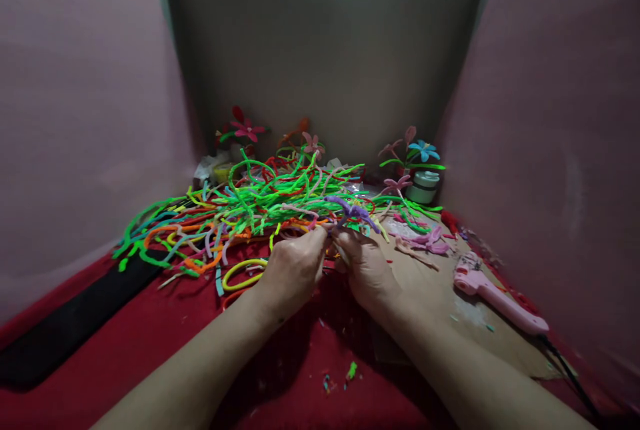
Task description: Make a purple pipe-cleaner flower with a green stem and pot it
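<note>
A purple pipe-cleaner piece point(354, 211) with petal-like loops rises from between my two hands. My right hand point(366, 269) is closed on its lower end, fingertips pinched together. My left hand point(296, 266) is also closed, its thumb and finger meeting the same piece at the base, right against the right fingertips. The exact grip is partly hidden by the knuckles. Just beyond the hands lies a large tangled heap of pipe cleaners point(280, 193), mostly bright green with orange, red, pink and yellow ones mixed in.
A pink glue gun point(500, 297) with a black cord lies on the cardboard point(430, 310) at right. Pink pipe-cleaner pieces point(433, 241) lie near it. Finished flowers point(424, 150) and a white-lidded jar point(423, 187) stand behind. A black strip point(85, 317) crosses the red cloth point(165, 363) at left.
</note>
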{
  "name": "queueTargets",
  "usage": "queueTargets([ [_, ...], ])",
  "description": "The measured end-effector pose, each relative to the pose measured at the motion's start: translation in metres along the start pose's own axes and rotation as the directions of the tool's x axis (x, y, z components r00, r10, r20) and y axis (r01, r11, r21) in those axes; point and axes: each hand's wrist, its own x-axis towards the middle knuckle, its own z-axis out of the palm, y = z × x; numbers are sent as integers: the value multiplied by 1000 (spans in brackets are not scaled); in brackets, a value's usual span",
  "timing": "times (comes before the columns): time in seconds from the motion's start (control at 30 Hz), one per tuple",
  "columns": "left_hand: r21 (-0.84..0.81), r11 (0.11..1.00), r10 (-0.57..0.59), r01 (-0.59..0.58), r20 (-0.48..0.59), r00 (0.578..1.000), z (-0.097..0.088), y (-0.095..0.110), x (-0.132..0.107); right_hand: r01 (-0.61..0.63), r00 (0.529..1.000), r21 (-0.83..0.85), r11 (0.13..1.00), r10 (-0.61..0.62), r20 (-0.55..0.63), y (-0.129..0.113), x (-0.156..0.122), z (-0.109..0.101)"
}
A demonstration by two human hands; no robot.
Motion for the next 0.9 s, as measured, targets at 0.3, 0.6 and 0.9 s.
queueTargets([
  [0.3,-785,245,-370,569,467,803,-19,12,13,-38,991,-70,997,47,129,-17,-3,2],
  [0.6,-776,221,-283,591,529,800,-20,8,12,-66,997,32,997,65,50,2,1,-6],
  [0.9,-82,994,-83,78,-58,995,3,5,-3,55,997,-55,997,-52,54,-13,-5,2],
])
